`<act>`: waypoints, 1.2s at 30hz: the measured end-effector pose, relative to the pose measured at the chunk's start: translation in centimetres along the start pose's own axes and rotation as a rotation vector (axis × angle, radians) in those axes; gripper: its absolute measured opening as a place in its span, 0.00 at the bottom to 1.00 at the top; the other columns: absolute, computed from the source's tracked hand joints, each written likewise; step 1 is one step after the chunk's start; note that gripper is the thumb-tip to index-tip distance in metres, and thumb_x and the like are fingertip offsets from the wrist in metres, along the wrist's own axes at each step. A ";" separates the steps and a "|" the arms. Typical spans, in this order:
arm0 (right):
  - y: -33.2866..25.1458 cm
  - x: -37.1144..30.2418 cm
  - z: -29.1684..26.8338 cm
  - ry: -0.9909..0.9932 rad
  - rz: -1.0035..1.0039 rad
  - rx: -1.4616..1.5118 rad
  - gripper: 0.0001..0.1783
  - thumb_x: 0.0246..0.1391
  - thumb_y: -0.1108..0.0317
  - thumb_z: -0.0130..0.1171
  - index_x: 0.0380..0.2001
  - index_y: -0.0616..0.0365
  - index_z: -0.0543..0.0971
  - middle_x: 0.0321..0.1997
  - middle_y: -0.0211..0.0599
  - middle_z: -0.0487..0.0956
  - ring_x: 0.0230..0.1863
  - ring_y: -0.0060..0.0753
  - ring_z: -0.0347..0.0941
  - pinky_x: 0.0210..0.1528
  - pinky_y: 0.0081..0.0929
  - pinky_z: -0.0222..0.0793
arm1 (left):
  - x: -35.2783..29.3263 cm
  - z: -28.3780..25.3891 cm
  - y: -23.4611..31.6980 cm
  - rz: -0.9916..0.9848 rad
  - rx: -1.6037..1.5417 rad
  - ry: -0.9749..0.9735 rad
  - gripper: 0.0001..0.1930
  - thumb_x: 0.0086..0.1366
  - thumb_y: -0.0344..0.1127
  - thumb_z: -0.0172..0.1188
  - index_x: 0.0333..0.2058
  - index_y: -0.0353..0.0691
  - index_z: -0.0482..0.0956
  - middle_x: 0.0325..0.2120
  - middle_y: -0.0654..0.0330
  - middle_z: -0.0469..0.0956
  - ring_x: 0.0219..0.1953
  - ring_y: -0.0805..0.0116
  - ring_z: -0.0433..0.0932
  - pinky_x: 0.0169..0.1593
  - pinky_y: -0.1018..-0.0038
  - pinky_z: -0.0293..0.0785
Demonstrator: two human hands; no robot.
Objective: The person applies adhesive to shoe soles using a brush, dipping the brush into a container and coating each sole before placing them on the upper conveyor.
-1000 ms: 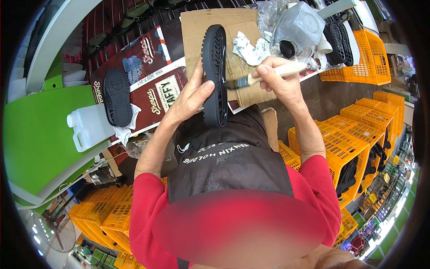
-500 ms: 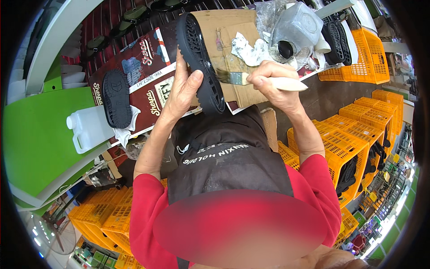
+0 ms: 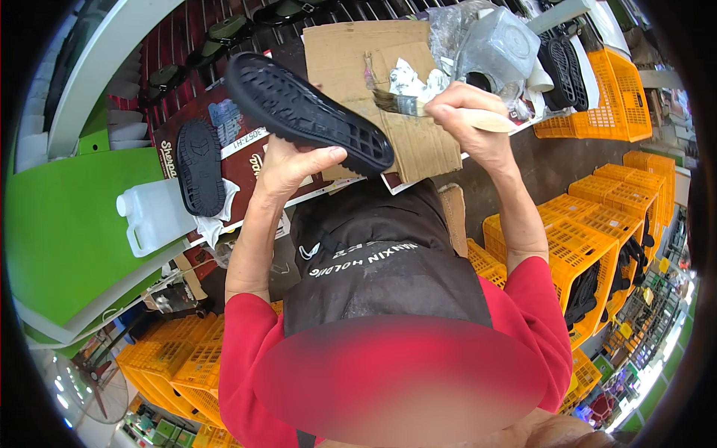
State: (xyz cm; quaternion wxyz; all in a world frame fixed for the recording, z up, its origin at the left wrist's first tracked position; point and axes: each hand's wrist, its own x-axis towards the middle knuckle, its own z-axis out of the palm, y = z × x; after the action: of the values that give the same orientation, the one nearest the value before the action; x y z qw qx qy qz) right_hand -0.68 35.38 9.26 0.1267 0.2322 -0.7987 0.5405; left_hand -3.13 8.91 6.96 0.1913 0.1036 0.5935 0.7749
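My left hand [image 3: 291,166] is closed around the edge of a black shoe sole [image 3: 310,116], thumb on its near side. The sole is tilted, its hollow, ribbed face turned up and its upper end pointing to the far left. In my right hand [image 3: 472,119] is a paintbrush [image 3: 407,104] with a pale wooden handle, a metal band and dark bristles. The bristles point left, apart from the sole, over a flattened piece of cardboard [image 3: 429,145]. A crumpled white cloth [image 3: 411,78] lies just beyond the brush.
Another black sole [image 3: 200,166] lies at the left beside a white plastic jug [image 3: 153,213]. A clear plastic container [image 3: 499,48] stands at the far right, near a pair of black soles [image 3: 562,71]. Orange crates [image 3: 590,231] are stacked along the right. Green sandals [image 3: 224,36] sit on the rollers.
The sole has swung from nearly upright to a slant, its upper end moving left and its hollow face turning up. The brush has moved up and right, away from it.
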 end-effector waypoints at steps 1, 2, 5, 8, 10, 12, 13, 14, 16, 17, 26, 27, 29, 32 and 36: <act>-0.3 0.1 0.0 0.057 0.039 0.093 0.07 0.50 0.71 0.62 0.24 0.64 0.79 0.25 0.32 0.78 0.22 0.26 0.72 0.25 0.20 0.67 | -0.1 -0.2 -0.1 -0.050 0.007 -0.026 0.43 0.41 0.32 0.71 0.56 0.32 0.59 0.40 0.59 0.73 0.45 0.69 0.72 0.53 0.71 0.67; -0.4 0.2 0.1 0.059 0.046 0.139 0.08 0.52 0.70 0.61 0.25 0.65 0.79 0.25 0.31 0.78 0.23 0.22 0.71 0.25 0.18 0.66 | -0.2 0.1 -0.1 -0.072 -0.006 -0.010 0.42 0.41 0.33 0.71 0.55 0.32 0.60 0.41 0.59 0.72 0.45 0.69 0.72 0.53 0.72 0.66; -1.6 1.5 1.1 0.070 0.282 0.262 0.08 0.53 0.70 0.60 0.25 0.66 0.79 0.26 0.31 0.78 0.25 0.18 0.70 0.27 0.18 0.66 | -0.4 0.6 -0.4 -0.206 -0.093 -0.112 0.41 0.42 0.35 0.71 0.55 0.31 0.60 0.42 0.58 0.71 0.46 0.69 0.71 0.54 0.72 0.65; -0.3 2.2 2.5 0.057 0.241 0.252 0.08 0.54 0.70 0.59 0.28 0.66 0.79 0.26 0.31 0.77 0.26 0.16 0.70 0.27 0.15 0.65 | -0.7 1.7 0.0 -0.237 -0.046 -0.169 0.44 0.39 0.40 0.71 0.55 0.31 0.60 0.44 0.57 0.70 0.47 0.67 0.70 0.53 0.72 0.65; 0.8 2.6 2.5 -0.001 0.065 0.055 0.07 0.54 0.71 0.57 0.29 0.66 0.79 0.26 0.32 0.77 0.26 0.17 0.70 0.27 0.15 0.65 | -0.8 2.4 0.4 -0.219 -0.006 -0.164 0.46 0.37 0.45 0.71 0.55 0.31 0.62 0.43 0.58 0.71 0.46 0.67 0.71 0.52 0.72 0.66; 0.8 2.6 2.3 0.048 0.036 -0.013 0.07 0.53 0.72 0.58 0.29 0.66 0.79 0.26 0.32 0.77 0.26 0.18 0.70 0.27 0.16 0.64 | -0.8 2.1 0.2 -0.244 -0.045 -0.162 0.46 0.37 0.45 0.71 0.54 0.31 0.62 0.43 0.58 0.71 0.46 0.67 0.71 0.52 0.72 0.66; 0.7 2.5 2.3 0.098 0.008 -0.082 0.06 0.53 0.72 0.58 0.30 0.66 0.79 0.26 0.33 0.77 0.26 0.19 0.70 0.28 0.17 0.64 | -0.8 1.9 0.1 -0.270 -0.084 -0.162 0.45 0.37 0.45 0.71 0.54 0.31 0.62 0.42 0.58 0.71 0.46 0.67 0.71 0.52 0.72 0.66; 0.3 2.4 2.4 0.114 0.061 -0.001 0.05 0.52 0.73 0.59 0.29 0.65 0.79 0.26 0.33 0.77 0.26 0.21 0.71 0.29 0.18 0.65 | -0.8 1.8 0.0 -0.269 -0.087 -0.162 0.45 0.37 0.45 0.71 0.54 0.31 0.62 0.42 0.58 0.71 0.46 0.67 0.71 0.52 0.72 0.66; 0.3 2.6 2.6 0.077 0.001 -0.012 0.05 0.51 0.72 0.60 0.29 0.64 0.79 0.26 0.33 0.78 0.26 0.23 0.72 0.28 0.19 0.66 | -0.7 1.7 -0.1 -0.294 -0.061 -0.191 0.45 0.37 0.45 0.71 0.54 0.31 0.62 0.43 0.58 0.71 0.46 0.67 0.71 0.52 0.72 0.66; 0.4 2.7 2.7 0.041 -0.059 -0.021 0.05 0.49 0.72 0.62 0.28 0.62 0.80 0.25 0.33 0.78 0.25 0.25 0.73 0.27 0.21 0.67 | -0.8 1.9 -0.1 -0.297 -0.061 -0.195 0.45 0.37 0.45 0.71 0.54 0.31 0.62 0.43 0.58 0.71 0.46 0.67 0.71 0.52 0.72 0.66; -1.3 0.9 2.4 0.021 0.416 0.449 0.10 0.54 0.64 0.60 0.27 0.61 0.80 0.21 0.25 0.76 0.21 0.12 0.67 0.22 0.12 0.61 | -0.8 -0.2 -1.0 -0.180 0.024 -0.113 0.40 0.41 0.35 0.72 0.53 0.31 0.63 0.39 0.58 0.73 0.43 0.69 0.73 0.49 0.74 0.69; -1.3 0.4 2.2 0.023 0.419 0.451 0.10 0.54 0.64 0.60 0.27 0.61 0.80 0.21 0.25 0.76 0.21 0.12 0.67 0.22 0.12 0.61 | -0.9 -0.2 -0.8 -0.184 0.025 -0.114 0.40 0.41 0.35 0.72 0.53 0.31 0.63 0.39 0.58 0.73 0.43 0.69 0.73 0.49 0.74 0.69; -1.0 -0.5 1.6 -0.160 0.450 0.401 0.11 0.54 0.64 0.60 0.27 0.62 0.80 0.21 0.25 0.75 0.21 0.12 0.67 0.22 0.11 0.60 | -0.9 -0.3 -0.4 -0.010 0.009 -0.006 0.38 0.40 0.33 0.72 0.52 0.31 0.64 0.38 0.58 0.74 0.42 0.70 0.73 0.49 0.73 0.70; -0.4 -1.1 0.6 -0.075 0.454 0.264 0.11 0.53 0.64 0.60 0.27 0.63 0.81 0.20 0.26 0.75 0.21 0.12 0.67 0.21 0.12 0.60 | -1.0 -0.9 0.0 0.080 0.028 0.013 0.39 0.40 0.30 0.72 0.52 0.32 0.64 0.38 0.58 0.75 0.42 0.69 0.74 0.49 0.71 0.70; -2.4 -1.0 0.8 -0.001 0.491 0.329 0.09 0.52 0.67 0.61 0.28 0.64 0.81 0.21 0.27 0.76 0.22 0.12 0.69 0.22 0.12 0.63 | -1.2 -1.5 0.1 0.341 0.387 0.015 0.42 0.41 0.33 0.74 0.55 0.34 0.60 0.43 0.56 0.73 0.48 0.65 0.71 0.54 0.67 0.66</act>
State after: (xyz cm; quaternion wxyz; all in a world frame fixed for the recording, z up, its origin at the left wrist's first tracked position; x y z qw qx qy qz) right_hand 1.41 34.11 10.45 -0.0477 0.0496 -0.7326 0.6772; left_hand -2.69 7.05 6.68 0.0298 0.2312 0.7061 0.6686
